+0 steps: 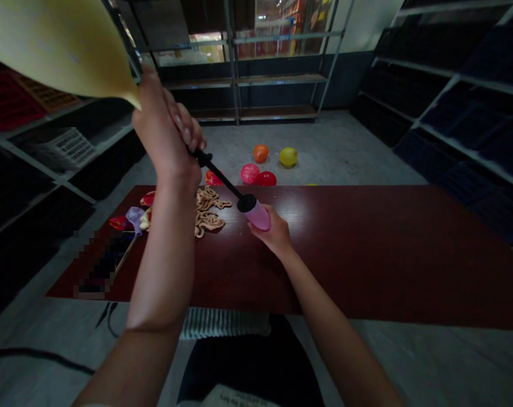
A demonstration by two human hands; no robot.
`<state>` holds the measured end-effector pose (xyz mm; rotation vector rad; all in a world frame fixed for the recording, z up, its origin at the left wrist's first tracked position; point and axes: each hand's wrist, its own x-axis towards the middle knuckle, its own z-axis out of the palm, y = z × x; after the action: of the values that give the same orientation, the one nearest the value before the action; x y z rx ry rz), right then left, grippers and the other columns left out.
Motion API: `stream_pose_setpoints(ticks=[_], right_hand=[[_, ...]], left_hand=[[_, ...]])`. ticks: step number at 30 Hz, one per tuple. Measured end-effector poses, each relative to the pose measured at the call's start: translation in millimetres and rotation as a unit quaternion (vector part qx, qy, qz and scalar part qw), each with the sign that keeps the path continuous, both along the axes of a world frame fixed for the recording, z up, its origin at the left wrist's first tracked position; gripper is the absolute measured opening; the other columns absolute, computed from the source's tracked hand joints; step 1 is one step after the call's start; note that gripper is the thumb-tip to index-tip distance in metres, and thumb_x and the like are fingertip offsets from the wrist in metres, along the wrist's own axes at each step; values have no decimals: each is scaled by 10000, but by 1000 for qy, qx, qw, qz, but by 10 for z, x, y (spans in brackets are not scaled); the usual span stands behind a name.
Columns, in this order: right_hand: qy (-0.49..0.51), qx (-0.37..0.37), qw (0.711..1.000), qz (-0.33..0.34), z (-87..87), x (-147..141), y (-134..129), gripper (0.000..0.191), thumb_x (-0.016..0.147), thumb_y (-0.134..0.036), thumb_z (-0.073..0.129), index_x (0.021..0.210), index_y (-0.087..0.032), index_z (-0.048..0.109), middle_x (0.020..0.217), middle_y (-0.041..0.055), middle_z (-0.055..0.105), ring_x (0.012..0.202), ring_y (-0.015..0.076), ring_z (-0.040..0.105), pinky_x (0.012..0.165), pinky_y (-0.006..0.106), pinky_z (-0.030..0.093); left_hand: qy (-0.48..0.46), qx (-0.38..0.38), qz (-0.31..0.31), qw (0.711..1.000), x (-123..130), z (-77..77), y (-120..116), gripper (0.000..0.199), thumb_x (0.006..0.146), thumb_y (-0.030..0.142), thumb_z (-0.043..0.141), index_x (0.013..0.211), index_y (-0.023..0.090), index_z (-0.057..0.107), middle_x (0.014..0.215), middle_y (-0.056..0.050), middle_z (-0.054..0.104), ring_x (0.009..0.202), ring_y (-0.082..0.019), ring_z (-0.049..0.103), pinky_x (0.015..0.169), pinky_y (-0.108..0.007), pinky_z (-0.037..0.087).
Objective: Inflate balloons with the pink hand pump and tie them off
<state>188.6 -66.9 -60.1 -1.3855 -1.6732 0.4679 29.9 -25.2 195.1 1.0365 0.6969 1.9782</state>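
Note:
Raised at the upper left, my left hand (169, 124) is closed round the black handle end of a hand pump, whose black rod (226, 181) slants down to the pink barrel (258, 216). A large pale yellow balloon (69, 45) stands out from the same hand, its narrow neck at my fingers; the pump's nozzle is hidden there. My right hand (275, 232) is wrapped round the pink barrel above the table. The rod is drawn well out of the barrel.
On the dark red table (366, 249) lie tan uninflated balloons (209, 212), coloured limp balloons (135, 219) and a pixelated dark item (107, 260) at the left. Inflated balloons, among them an orange one (260, 153) and a yellow one (288, 157), rest on the floor beyond. Shelves surround the table.

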Motion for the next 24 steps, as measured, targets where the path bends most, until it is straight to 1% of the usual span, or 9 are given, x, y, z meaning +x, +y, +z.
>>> stream_pose_setpoints(ticks=[2, 4, 6, 10, 11, 13, 17, 20, 24], right_hand=[[25, -19, 999, -18, 4, 8, 12, 524, 849, -412, 776, 1334, -294, 615, 1207, 57, 786, 1044, 292, 775, 902, 418, 614], [35, -34, 998, -31, 6, 10, 25, 520, 858, -423, 766, 1341, -311, 609, 1178, 48, 790, 1018, 289, 776, 877, 414, 621], [36, -39, 998, -41, 1, 9, 41, 528, 870, -429, 749, 1362, -308, 598, 1158, 47, 790, 1000, 283, 776, 845, 402, 626], [54, -42, 996, -53, -17, 5, 82, 526, 880, -444, 724, 1371, -308, 592, 1141, 45, 789, 971, 273, 774, 810, 386, 625], [56, -45, 996, -56, -20, 4, 91, 527, 872, -447, 731, 1364, -313, 598, 1131, 43, 791, 964, 277, 774, 804, 388, 624], [39, -51, 996, -65, -18, 4, 99, 533, 855, -444, 747, 1354, -318, 610, 1132, 43, 796, 969, 291, 778, 800, 395, 623], [-37, -49, 996, -66, 10, 12, 73, 570, 844, -443, 777, 1368, -281, 623, 1221, 69, 790, 1024, 318, 787, 828, 403, 621], [-107, -24, 992, -54, 25, 1, 32, 551, 861, -437, 784, 1366, -270, 637, 1226, 75, 794, 1029, 316, 785, 839, 397, 615], [-197, 30, 980, -25, 25, -74, -21, 473, 910, -390, 749, 1360, -278, 655, 1241, 81, 788, 1057, 293, 770, 855, 366, 596]], left_hand=[[25, 10, -12, 1000, 267, 32, 85, 710, 1199, 369, 342, 509, 216, 282, 408, 57, 206, 305, -80, 207, 358, -242, 177], [37, -11, -30, 999, 510, -45, 175, 725, 1194, 355, 364, 485, 222, 289, 384, 56, 212, 286, -82, 218, 332, -245, 173], [38, -43, -44, 997, 709, -237, 261, 727, 1177, 385, 428, 482, 225, 286, 375, 53, 227, 279, -85, 242, 319, -242, 182], [23, -107, -92, 990, 903, -781, 400, 629, 1067, 489, 658, 573, 220, 378, 407, 71, 264, 292, -82, 289, 313, -221, 200], [8, -109, -91, 990, 903, -898, 424, 612, 1018, 511, 727, 595, 222, 393, 413, 79, 263, 291, -79, 275, 309, -225, 186], [-6, -116, -93, 989, 848, -1063, 455, 620, 974, 547, 770, 604, 228, 389, 421, 77, 273, 298, -82, 278, 312, -237, 185], [-37, -125, -75, 989, 594, -1183, 433, 658, 1024, 609, 670, 594, 237, 337, 423, 70, 266, 312, -83, 261, 333, -257, 185], [-80, -156, -38, 984, 349, -1263, 361, 662, 1083, 604, 567, 600, 244, 295, 425, 71, 236, 325, -78, 222, 365, -269, 176], [-154, -181, -2, 971, 2, -1493, 259, 641, 1122, 579, 487, 632, 239, 253, 455, 67, 218, 356, -82, 222, 419, -280, 193]])
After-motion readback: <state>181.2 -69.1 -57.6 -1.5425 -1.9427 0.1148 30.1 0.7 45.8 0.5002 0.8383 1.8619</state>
